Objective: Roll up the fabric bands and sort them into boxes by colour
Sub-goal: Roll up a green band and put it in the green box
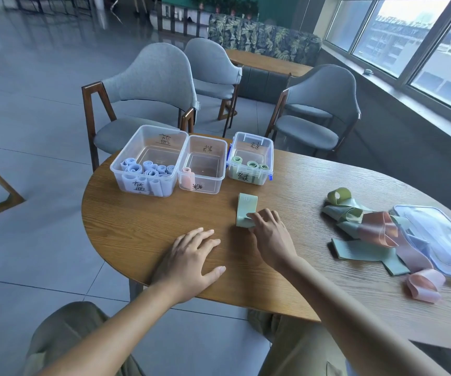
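Right hand curls its grip around near end of green band lying flat on tabletop, left hand flat and relaxed beside; behind stand three clear boxes with unreadable handwritten marker labels.

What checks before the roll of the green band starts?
1. Right hand on the near end of the green band: ok, fingers lifting that end.
2. Band flat on the table: ok.
3. Left hand free: ok, resting flat on the wood.
4. Green box open: ok, green rolls inside.
5. Path to that box clear: ok.
6. Roll begun: not ok, only the end is lifted.
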Action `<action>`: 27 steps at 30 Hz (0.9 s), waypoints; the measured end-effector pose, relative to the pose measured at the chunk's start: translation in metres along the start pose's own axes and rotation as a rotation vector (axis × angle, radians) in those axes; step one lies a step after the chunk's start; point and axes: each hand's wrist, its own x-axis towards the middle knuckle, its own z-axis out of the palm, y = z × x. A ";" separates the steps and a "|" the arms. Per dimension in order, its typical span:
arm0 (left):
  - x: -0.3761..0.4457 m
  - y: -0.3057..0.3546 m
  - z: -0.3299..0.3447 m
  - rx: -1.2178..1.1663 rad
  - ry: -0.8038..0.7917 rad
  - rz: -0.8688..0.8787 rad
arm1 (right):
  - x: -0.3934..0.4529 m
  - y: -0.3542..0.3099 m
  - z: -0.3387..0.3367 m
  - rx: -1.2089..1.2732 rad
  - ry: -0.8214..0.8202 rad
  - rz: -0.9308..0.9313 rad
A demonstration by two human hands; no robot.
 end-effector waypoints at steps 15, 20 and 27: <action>0.002 -0.002 0.005 0.002 0.012 0.000 | -0.071 -0.016 -0.013 0.071 0.066 -0.110; 0.001 -0.002 0.005 0.010 0.000 -0.005 | -0.086 -0.018 -0.014 0.037 0.060 -0.127; 0.002 -0.002 0.005 0.013 0.004 0.000 | -0.089 -0.020 -0.011 -0.015 0.042 -0.109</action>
